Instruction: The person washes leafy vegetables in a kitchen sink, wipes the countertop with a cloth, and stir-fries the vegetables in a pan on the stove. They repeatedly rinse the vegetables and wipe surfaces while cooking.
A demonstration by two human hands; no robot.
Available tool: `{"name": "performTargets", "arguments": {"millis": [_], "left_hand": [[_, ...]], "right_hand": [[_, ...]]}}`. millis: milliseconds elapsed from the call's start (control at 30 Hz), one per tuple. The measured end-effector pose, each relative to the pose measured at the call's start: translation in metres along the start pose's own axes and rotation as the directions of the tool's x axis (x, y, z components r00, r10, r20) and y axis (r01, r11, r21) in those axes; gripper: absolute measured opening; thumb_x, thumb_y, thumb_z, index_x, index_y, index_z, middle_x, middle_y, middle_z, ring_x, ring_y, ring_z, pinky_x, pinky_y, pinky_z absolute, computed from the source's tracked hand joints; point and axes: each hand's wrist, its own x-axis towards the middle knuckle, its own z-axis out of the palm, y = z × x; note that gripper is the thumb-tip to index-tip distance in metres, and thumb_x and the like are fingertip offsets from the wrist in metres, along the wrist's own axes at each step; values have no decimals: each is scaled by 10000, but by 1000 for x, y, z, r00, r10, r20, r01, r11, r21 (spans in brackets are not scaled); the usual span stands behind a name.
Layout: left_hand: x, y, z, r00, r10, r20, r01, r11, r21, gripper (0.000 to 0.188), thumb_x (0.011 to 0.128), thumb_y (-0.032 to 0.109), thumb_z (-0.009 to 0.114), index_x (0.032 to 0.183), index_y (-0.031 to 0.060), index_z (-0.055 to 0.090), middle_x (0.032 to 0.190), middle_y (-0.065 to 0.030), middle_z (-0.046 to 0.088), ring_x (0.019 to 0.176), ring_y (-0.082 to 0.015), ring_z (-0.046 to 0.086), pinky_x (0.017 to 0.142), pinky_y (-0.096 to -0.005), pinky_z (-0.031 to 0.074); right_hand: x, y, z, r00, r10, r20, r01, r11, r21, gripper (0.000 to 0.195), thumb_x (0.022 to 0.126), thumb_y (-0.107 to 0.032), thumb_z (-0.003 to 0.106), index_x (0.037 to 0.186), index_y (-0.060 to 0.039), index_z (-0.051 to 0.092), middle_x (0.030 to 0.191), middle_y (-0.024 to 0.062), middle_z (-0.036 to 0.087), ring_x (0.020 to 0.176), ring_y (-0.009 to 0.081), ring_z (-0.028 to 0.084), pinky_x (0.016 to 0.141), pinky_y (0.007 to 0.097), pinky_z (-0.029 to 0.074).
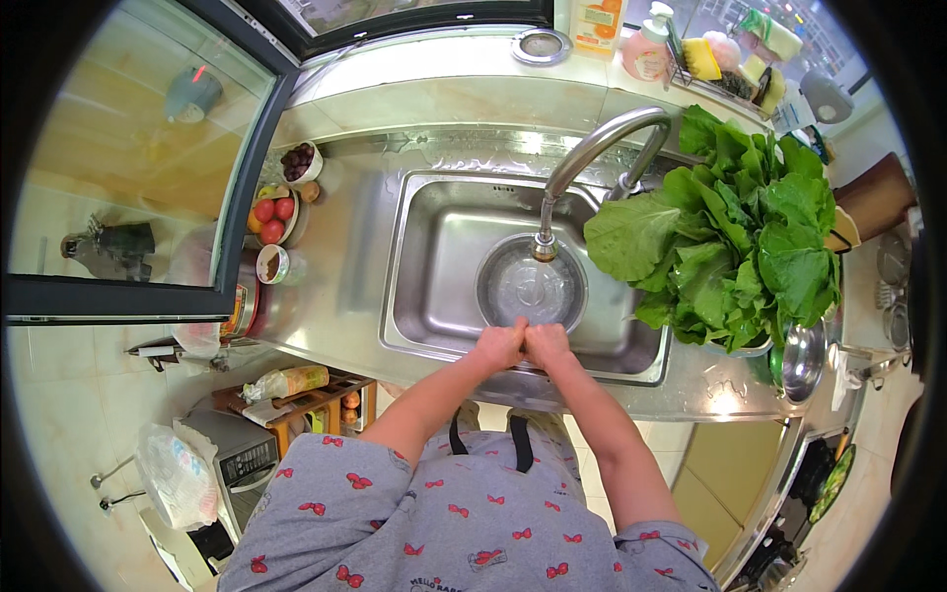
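Observation:
My left hand (501,348) and my right hand (546,345) are closed in fists, pressed together above the near edge of the stainless steel sink (436,296). Whether anything is held inside the fists cannot be seen. Just beyond them, a round bowl (488,285) sits in the sink with water in it. The curved metal faucet (592,144) arches over, its spout right above the bowl, and a thin stream seems to fall from it. My knuckles overlap the bowl's near rim in the view.
Large leafy greens (732,229) are heaped at the sink's right, beside a metal lid or bowl (804,362). Leftward stand a bowl of dark fruit (302,163), a plate of tomatoes (274,218) and a small cup (272,264). An open window sash (255,185) juts over the left counter.

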Motion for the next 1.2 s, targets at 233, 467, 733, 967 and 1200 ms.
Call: {"name": "performTargets", "arguments": {"millis": [233, 467, 733, 967, 1200], "left_hand": [[-35, -32, -18, 886, 365, -287, -361, 930, 68, 660, 763, 93, 703, 1366, 120, 436, 1144, -164, 600, 1029, -348, 624, 846, -435, 516], [-94, -100, -74, 964, 89, -251, -181, 909, -375, 575, 745, 160, 775, 1290, 158, 593, 1124, -126, 666, 1002, -300, 653, 862, -380, 523], [-136, -187, -108, 984, -62, -168, -153, 191, -970, 440, 882, 155, 726, 1276, 54, 560, 1131, -53, 658, 1049, -151, 608, 940, -333, 475], [-166, -214, -150, 981, -54, -185, -166, 250, -954, 249, 944, 218, 665, 1130, 58, 618, 1027, -11, 646, 983, -99, 576, 892, -266, 444], [-183, -228, -158, 932, -187, -311, -192, 472, -860, 201, 956, 250, 663, 940, 51, 637, 951, 30, 620, 899, -63, 549, 822, -231, 437]], "right_hand": [[-7, -14, -5, 994, 107, 38, -112, 867, 486, 343, 785, -145, 659, 1128, -126, 655, 980, 183, 715, 922, 281, 696, 729, 418, 570], [-5, -104, -67, 959, 39, 279, -260, 505, 823, 654, 831, -66, 636, 1406, -126, 330, 1127, 123, 605, 924, 195, 636, 736, 361, 529], [19, -182, -120, 920, -230, 318, -224, 360, 906, 693, 958, -420, 599, 1497, -153, 255, 1289, 79, 580, 975, 156, 649, 726, 301, 534], [21, -217, -151, 956, 10, 292, -238, 604, 761, 802, 979, -530, 493, 1584, -120, 162, 1542, 125, 393, 1231, 236, 579, 1148, 344, 283], [-7, -235, -211, 937, 17, -348, 181, 829, 528, 422, 1031, -354, 459, 1373, -121, 542, 1401, 166, 540, 1284, 321, 527, 1040, 390, 415]]}}
